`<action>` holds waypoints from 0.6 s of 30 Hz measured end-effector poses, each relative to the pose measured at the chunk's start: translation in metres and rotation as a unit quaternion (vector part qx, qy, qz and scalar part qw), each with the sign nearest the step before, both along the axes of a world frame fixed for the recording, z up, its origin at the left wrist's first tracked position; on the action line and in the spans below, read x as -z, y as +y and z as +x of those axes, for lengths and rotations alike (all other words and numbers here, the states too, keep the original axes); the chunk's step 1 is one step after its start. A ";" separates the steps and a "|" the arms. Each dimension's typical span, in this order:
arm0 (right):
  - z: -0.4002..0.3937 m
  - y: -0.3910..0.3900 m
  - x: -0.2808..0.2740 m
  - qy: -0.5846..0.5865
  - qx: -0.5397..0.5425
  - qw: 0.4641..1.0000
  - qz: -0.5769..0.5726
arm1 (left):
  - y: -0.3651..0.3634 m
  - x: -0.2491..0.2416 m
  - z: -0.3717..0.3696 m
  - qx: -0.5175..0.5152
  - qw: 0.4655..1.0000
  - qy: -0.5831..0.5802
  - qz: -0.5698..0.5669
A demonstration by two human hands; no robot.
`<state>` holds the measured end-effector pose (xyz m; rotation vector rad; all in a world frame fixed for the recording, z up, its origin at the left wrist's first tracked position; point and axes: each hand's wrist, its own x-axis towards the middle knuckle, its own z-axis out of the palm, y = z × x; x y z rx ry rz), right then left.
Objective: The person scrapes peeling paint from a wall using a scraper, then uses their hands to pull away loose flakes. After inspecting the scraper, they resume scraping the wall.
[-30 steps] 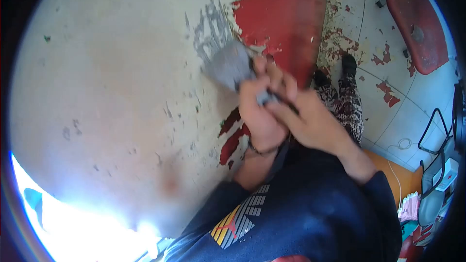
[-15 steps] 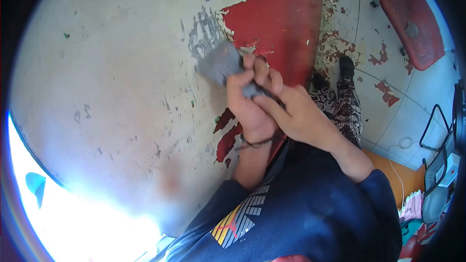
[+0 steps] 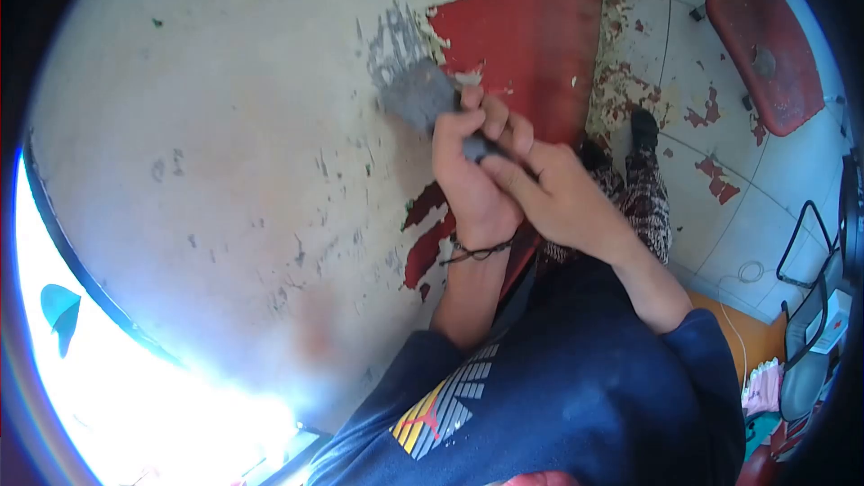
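A wide scraper with a grey metal blade (image 3: 416, 97) lies against the pale surface (image 3: 225, 153), over scratched grey marks beside the edge of peeling red paint (image 3: 522, 27). My left hand (image 3: 479, 175), with a dark braided bracelet at the wrist, is closed round the scraper near its blade. Farther back, my right hand (image 3: 562, 193) is closed on the dark handle, most of which the fingers hide. Torn red patches (image 3: 427, 247) remain on the surface beneath my left wrist.
Paint flakes (image 3: 715, 175) litter the tiled floor. A red stool (image 3: 765, 49) stands at the upper right. At the lower right are a chair (image 3: 805, 378), a white cable (image 3: 742, 333) and a pink cloth (image 3: 763, 387). Strong light glares at the lower left.
Both hands and the scraper appear slightly higher and farther right in the view, which has itself shifted. The grip is the same, and the blade stays by the scratched marks.
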<state>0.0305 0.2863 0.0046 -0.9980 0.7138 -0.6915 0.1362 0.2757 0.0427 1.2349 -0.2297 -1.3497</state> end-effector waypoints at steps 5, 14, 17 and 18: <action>0.002 -0.019 0.004 -0.037 0.044 0.997 0.043 | -0.027 0.000 -0.010 0.006 0.999 -0.030 -0.007; 0.007 -0.029 0.008 0.045 0.063 0.997 -0.004 | -0.044 0.007 -0.008 0.020 0.999 -0.033 0.002; 0.016 -0.032 0.016 -0.032 0.116 0.992 0.030 | -0.051 0.011 -0.011 0.039 0.997 -0.069 0.013; 0.011 -0.036 0.007 -0.027 0.116 0.993 0.015 | -0.044 0.030 -0.002 0.061 0.995 -0.081 -0.002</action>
